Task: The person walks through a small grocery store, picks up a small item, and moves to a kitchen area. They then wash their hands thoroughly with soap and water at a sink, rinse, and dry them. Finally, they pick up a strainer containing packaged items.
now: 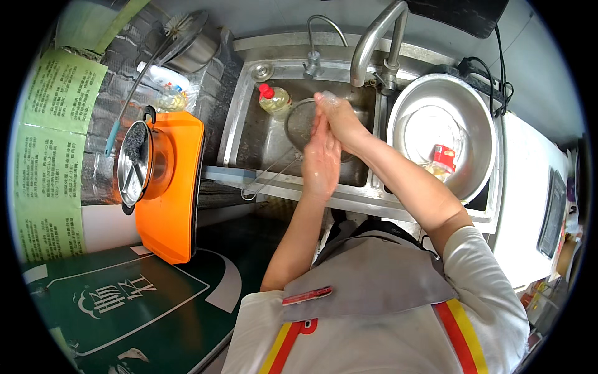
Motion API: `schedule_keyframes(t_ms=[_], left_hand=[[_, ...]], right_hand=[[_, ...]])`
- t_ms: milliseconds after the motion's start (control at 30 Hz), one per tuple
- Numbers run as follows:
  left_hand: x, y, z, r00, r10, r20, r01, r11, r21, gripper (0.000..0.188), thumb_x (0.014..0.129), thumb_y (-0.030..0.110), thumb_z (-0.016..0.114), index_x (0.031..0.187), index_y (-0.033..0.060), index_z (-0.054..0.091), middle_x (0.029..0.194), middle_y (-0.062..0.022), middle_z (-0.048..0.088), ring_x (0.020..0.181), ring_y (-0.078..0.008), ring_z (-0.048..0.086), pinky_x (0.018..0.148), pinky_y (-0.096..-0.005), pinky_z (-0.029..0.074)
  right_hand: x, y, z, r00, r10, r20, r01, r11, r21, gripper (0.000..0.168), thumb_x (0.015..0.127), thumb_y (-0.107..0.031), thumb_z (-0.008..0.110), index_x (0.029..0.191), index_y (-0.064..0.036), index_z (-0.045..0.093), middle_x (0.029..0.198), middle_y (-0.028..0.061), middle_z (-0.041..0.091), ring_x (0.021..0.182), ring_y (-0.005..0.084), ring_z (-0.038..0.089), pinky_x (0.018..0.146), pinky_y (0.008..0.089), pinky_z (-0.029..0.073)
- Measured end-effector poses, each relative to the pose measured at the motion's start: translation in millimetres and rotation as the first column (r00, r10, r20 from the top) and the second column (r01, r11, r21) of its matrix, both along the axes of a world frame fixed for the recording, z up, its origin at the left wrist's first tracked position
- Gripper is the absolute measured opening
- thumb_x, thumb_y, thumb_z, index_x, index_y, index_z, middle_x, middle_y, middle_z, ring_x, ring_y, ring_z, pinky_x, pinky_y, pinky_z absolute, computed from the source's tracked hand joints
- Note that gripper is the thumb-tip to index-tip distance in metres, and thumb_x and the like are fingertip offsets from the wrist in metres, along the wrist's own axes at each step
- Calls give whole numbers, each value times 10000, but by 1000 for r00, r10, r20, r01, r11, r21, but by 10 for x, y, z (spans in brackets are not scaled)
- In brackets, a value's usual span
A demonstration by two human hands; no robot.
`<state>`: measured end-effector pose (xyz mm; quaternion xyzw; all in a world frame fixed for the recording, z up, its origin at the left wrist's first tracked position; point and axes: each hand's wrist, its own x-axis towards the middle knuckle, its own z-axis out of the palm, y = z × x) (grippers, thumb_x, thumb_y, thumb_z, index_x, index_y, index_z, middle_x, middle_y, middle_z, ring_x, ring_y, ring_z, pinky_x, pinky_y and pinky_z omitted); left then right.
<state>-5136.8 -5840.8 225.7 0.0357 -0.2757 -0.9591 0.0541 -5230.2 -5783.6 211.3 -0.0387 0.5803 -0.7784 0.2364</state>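
My left hand (321,161) and my right hand (345,117) are pressed together over the left sink basin (268,140). White lather covers part of my right hand near the knuckles, and both hands look wet. No object shows between them; my right fingers are mostly hidden. Beneath them a round wire-handled strainer (288,125) lies in the basin, its handle reaching over the front rim. A clear bottle with a red cap (275,100) stands at the basin's back left. The large curved faucet (373,42) rises behind my right hand, with a thin faucet (322,21) to its left.
A large steel bowl (397,117) at right holds a red-labelled packet (444,158). Left of the sink, an orange tray (175,229) bears a lidded pot (135,180). A grey handle (231,174) juts toward the basin. A white appliance (523,224) stands far right.
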Motion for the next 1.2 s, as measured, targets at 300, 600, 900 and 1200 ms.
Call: schedule_keyframes(t_ms=[300, 600, 900, 1200], left_hand=[[-5, -3, 12, 993, 38, 108, -17, 982, -186, 453, 924, 241, 310, 1292, -23, 315, 1348, -128, 322, 1257, -199, 286, 1042, -311, 210], [-486, -524, -655, 990, -17, 141, 109, 723, -682, 121, 792, 46, 472, 903, -2, 476, 867, -149, 519, 804, -266, 509, 725, -361, 407], [-355, -139, -204, 987, 3, -158, -158, 79, -984, 303, 898, 272, 331, 881, 6, 476, 881, -80, 541, 782, -191, 532, 718, -319, 437], [-286, -69, -272, 976, -145, -160, -175, -91, -980, 137, 857, 169, 440, 937, 73, 498, 885, -34, 511, 797, -149, 508, 723, -276, 420]], right_hand=[[146, 5, 213, 945, 53, 324, 27, 971, -236, 300, 881, -309, 489, 767, -31, 478, 693, 64, 520, 628, 166, 524, 567, 289, 458], [438, -380, -263, 918, -284, 276, 311, 949, -58, 330, 925, -281, 360, 1109, -30, 470, 1005, 122, 568, 939, 220, 532, 854, 354, 413], [277, -222, -213, 800, -193, 568, 375, 900, -223, 326, 848, -290, 409, 971, -22, 546, 884, 123, 576, 833, 239, 529, 731, 355, 428], [89, 10, -330, 636, -55, 770, 536, 749, -390, 262, 873, -273, 349, 899, -56, 495, 806, 141, 563, 636, 254, 553, 578, 379, 457]])
